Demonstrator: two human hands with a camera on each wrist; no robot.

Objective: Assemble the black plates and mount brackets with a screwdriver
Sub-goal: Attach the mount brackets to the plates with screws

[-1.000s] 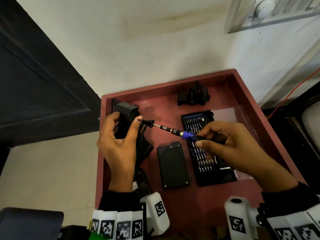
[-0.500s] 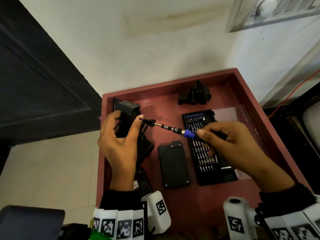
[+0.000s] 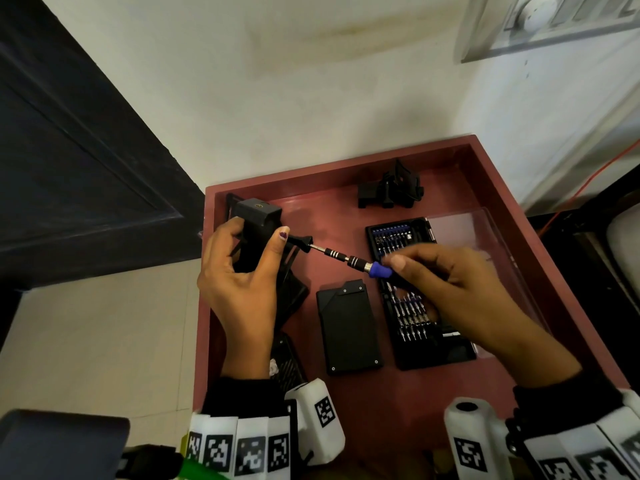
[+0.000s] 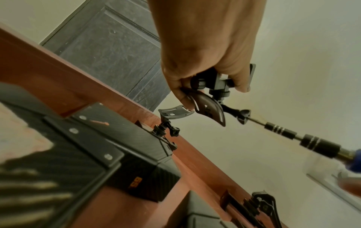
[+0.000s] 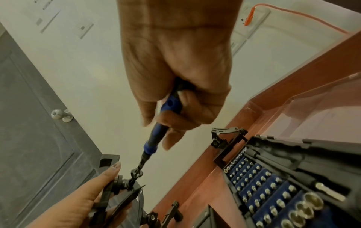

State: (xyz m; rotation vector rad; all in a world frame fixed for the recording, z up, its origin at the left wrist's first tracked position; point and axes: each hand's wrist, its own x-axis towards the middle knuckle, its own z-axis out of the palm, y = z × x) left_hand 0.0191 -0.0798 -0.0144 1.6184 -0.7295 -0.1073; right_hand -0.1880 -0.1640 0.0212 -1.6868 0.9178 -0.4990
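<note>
My left hand (image 3: 242,271) grips a black mount bracket assembly (image 3: 258,233) upright above the left side of the red tray (image 3: 485,188); its curved base (image 4: 210,108) shows below my fingers (image 4: 181,91). A black thumbscrew (image 3: 302,242) sticks out of the bracket to the right. My right hand (image 3: 446,282) holds the blue-handled screwdriver (image 3: 363,266), and its thin tip meets the thumbscrew head (image 4: 244,116). The screwdriver (image 5: 156,138) runs down from my right hand (image 5: 175,92) to the screw. A flat black plate (image 3: 348,329) lies in the tray's middle.
An open bit set case (image 3: 412,296) with a clear lid (image 3: 467,230) lies right of the plate. Another black bracket (image 3: 389,190) sits at the tray's back. More black parts (image 3: 287,362) lie under my left wrist. A dark door (image 3: 69,168) stands left; an orange cable (image 3: 588,178) runs at right.
Both hands stay in place with the screwdriver tip on the thumbscrew. The fingers of my right hand have shifted slightly around the blue handle.
</note>
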